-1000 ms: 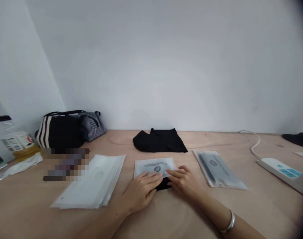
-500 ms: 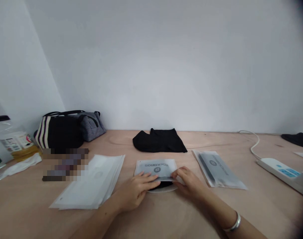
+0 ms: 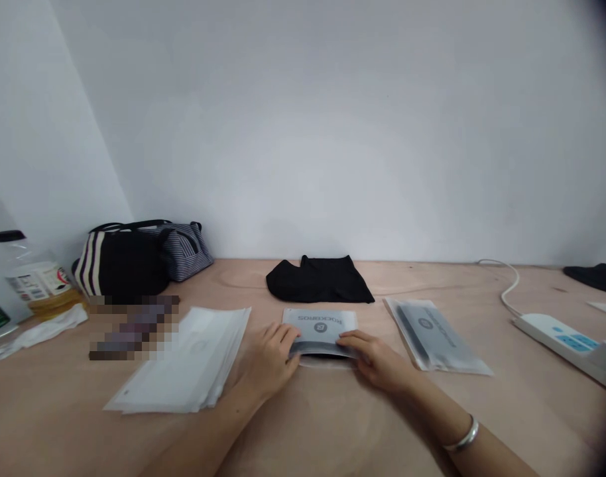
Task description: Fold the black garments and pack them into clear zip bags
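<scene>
A frosted plastic bag (image 3: 320,320) printed ROCKBROS lies in front of me, with folded black fabric (image 3: 323,356) inside, showing at its near opening. My left hand (image 3: 273,354) grips the bag's left edge between thumb and fingers. At the right edge, my right hand (image 3: 377,358) pinches the bag in the same way, a silver bangle on that wrist. Beyond the bag lies a piece of black cloth (image 3: 317,279). To the right sits another frosted bag (image 3: 438,334) with dark contents. A stack of frosted bags (image 3: 178,364) rests to the left.
A white power strip (image 3: 564,341) with a cable stands at the right, and a dark cloth (image 3: 599,278) lies behind it. On the left are a striped bag (image 3: 128,262), a bottle of yellow liquid (image 3: 39,281), a white tissue (image 3: 44,332) and a blurred-out item (image 3: 136,328).
The bag has shifted slightly away from me and to the right, and less black fabric shows at its opening. My left hand has gone from lying flat on it to gripping its edge.
</scene>
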Demonstrator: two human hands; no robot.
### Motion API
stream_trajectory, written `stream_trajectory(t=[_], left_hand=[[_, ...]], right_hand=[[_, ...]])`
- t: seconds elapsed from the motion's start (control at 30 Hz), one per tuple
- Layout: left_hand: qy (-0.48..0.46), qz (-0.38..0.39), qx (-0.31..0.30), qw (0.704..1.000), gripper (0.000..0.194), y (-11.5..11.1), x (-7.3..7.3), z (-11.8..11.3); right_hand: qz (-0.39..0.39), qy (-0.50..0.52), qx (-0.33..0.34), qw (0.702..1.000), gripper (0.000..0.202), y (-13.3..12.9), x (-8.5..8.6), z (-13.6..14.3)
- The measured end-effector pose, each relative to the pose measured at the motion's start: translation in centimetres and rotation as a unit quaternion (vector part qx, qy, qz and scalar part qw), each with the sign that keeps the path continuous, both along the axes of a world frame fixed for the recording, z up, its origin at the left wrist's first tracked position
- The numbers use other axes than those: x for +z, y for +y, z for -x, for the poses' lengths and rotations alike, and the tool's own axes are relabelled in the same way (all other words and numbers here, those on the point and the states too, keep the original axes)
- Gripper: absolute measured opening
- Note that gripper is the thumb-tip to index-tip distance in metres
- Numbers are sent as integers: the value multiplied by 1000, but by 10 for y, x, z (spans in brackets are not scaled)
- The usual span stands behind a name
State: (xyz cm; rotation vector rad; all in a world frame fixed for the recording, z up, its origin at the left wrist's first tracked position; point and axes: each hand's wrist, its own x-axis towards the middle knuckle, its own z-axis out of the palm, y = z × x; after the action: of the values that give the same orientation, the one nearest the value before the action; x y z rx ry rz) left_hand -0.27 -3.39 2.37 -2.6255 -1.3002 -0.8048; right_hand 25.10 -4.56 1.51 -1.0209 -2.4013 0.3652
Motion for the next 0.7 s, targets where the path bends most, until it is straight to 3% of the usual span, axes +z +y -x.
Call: stream_trajectory(t=[0.1,0.23,0.5,0.6,0.7], left_hand=[[-10,61,-86,994,42,-3,5,17],[-2,89,-80,993,55,-2,0,35],[100,87,-3,991,19,1,-4,30],[109,88,0,990,18,1,-5,28],[112,88,0,990,19,1,-5,27]], right_hand=[[-38,-19,-32,999,44,-2,4,0],[-127,-78,-81,985,34,-6,8,29],[-244,-164,-51,954,15,11,-8,120],[-282,-174,-23,943,12,17,-13,127],[-299,-183,-9,937,11,14,-12,114]])
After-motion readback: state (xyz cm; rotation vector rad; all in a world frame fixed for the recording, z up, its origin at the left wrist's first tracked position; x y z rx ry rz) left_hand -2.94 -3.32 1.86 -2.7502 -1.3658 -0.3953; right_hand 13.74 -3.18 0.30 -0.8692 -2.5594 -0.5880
